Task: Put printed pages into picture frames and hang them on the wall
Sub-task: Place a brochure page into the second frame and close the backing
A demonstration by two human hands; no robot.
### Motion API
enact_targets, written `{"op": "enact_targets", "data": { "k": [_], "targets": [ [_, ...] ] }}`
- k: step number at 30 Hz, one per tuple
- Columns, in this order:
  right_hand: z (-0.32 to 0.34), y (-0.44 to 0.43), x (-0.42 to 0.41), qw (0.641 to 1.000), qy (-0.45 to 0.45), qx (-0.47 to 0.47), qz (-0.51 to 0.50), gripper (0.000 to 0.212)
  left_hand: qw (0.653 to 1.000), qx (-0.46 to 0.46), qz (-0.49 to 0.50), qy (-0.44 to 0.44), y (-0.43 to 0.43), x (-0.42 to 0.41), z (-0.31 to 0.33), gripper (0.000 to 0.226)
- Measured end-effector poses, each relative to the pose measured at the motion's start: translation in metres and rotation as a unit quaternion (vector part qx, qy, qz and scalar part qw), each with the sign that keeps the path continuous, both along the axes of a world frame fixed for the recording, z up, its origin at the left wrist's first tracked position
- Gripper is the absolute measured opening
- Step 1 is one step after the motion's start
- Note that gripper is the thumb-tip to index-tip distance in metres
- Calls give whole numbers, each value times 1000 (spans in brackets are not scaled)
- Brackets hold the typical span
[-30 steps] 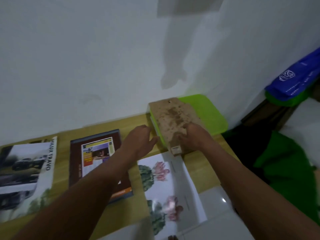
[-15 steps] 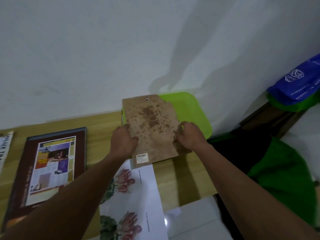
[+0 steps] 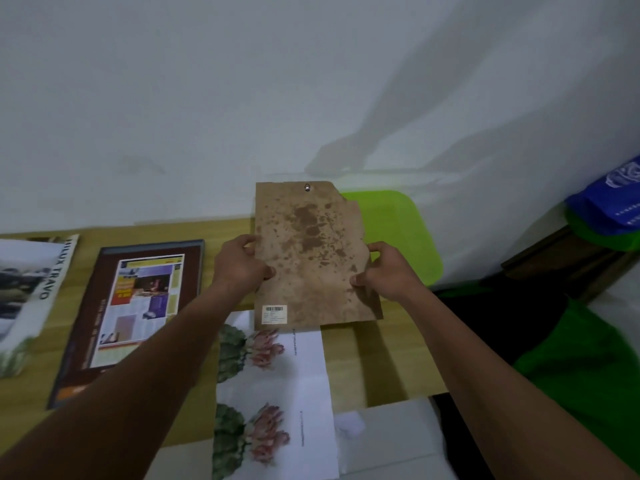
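I hold a stained brown frame backing board (image 3: 308, 258) upright above the wooden table (image 3: 391, 355), its metal hanger at the top and a white label at the bottom left. My left hand (image 3: 239, 265) grips its left edge and my right hand (image 3: 388, 271) grips its right edge. Under it lies a printed page with pink flowers (image 3: 277, 393). A dark picture frame (image 3: 138, 313) with a colourful printed page inside lies flat to the left.
A green plastic lid or tray (image 3: 398, 230) sits behind the board against the white wall (image 3: 207, 98). A car brochure (image 3: 31, 292) lies at far left. Blue and green bags (image 3: 609, 202) are at right. White tile floor (image 3: 388, 441) shows below the table edge.
Both hands lifted the backing board off the green tray and brought it toward me, more upright; my left hand moved from the table onto its left edge.
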State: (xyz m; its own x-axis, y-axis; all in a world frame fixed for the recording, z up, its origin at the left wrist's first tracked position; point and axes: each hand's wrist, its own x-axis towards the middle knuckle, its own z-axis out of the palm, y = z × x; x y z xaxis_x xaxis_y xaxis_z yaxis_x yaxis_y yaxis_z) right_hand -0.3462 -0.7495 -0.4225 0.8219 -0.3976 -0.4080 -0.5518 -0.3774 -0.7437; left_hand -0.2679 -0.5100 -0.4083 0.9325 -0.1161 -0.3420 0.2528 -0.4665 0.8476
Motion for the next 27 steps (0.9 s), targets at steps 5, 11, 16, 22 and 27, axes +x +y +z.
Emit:
{"op": "enact_targets", "data": {
  "k": [5, 11, 16, 22, 27],
  "targets": [
    [22, 45, 6, 998, -8, 37, 42, 59, 999, -37, 29, 15, 57, 1, 14, 72],
    [30, 120, 23, 989, -6, 103, 110, 98, 997, -57, 55, 24, 144, 6, 12, 63],
    [18, 188, 42, 983, 26, 124, 131, 102, 996, -35, 77, 37, 216, 12, 2, 69],
    [-16, 261, 61, 986, 14, 146, 85, 88, 997, -1, 62, 48, 287, 30, -17, 69],
    [-59, 302, 69, 989, 18, 132, 67, 97, 996, 36, 46, 61, 320, 46, -52, 83]
  ]
}}
